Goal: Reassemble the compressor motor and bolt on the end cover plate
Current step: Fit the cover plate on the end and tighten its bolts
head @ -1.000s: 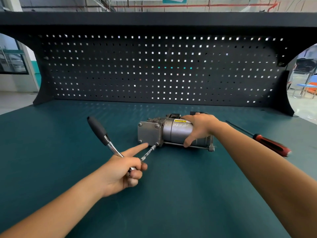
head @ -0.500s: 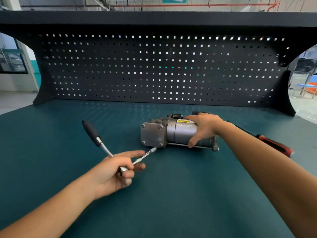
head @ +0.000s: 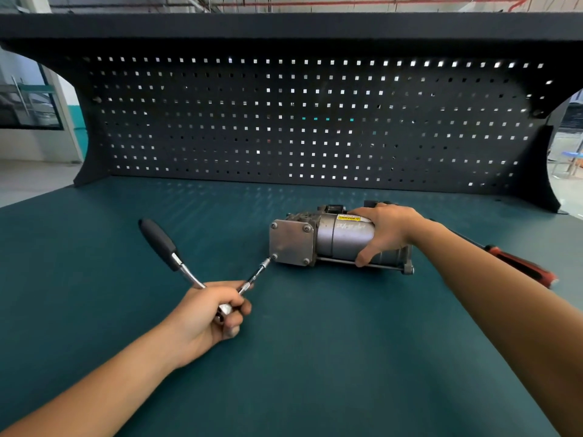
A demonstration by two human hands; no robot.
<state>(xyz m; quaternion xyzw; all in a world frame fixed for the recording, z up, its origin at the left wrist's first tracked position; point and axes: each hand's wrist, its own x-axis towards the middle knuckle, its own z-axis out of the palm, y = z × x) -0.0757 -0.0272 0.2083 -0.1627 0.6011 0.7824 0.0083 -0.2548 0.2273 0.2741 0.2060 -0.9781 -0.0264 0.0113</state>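
Teal bench (head: 315, 357) mostly bare, left hand (head: 208, 313) fingers clamped on ratchet (head: 176, 260), right hand (head: 386, 231) gripping compressor motor (head: 337, 239)

Two bare hands are working over the bench: the left hand (head: 208, 313) and the right hand (head: 383, 234). One compressor motor (head: 340, 239) is lying near the middle of the green bench top (head: 315, 357), wearing one square end cover plate (head: 291, 242) that is showing four bolt heads, one at each corner. One ratchet wrench (head: 176, 263) is showing, and one red-handled screwdriver (head: 520, 266) is resting toward the right edge. One pegboard (head: 284, 121) is standing along the back edge.
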